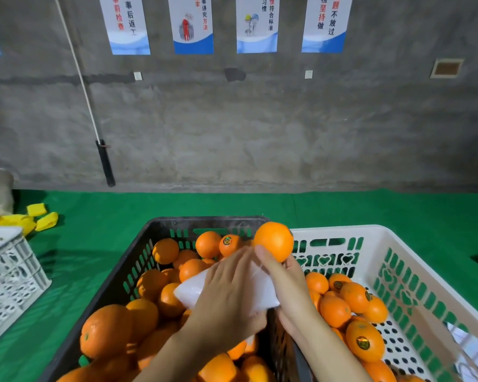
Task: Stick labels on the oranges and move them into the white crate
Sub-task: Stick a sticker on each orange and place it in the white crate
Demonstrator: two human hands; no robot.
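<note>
**Fruit could slip before it is labelled**

The left hand (pixel 226 293) lies straight-fingered on the label sheet (pixel 193 290). At its 1 o'clock, the right hand (pixel 284 288) pinches an orange (pixel 273 241) showing no label. The white crate (pixel 342 230) sits at 3 o'clock of the black crate (pixel 138 252). A fingertip grip risks dropping the orange.

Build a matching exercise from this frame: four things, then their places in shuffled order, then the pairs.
Things:
1. black crate
2. white crate
3. raised orange
4. white sheet

Places:
A. beneath the left hand
B. right side of the green table, holding labelled oranges
C. middle of the table, piled with oranges
D. gripped by the right hand

Pairs: 1-C, 2-B, 3-D, 4-A.
</note>
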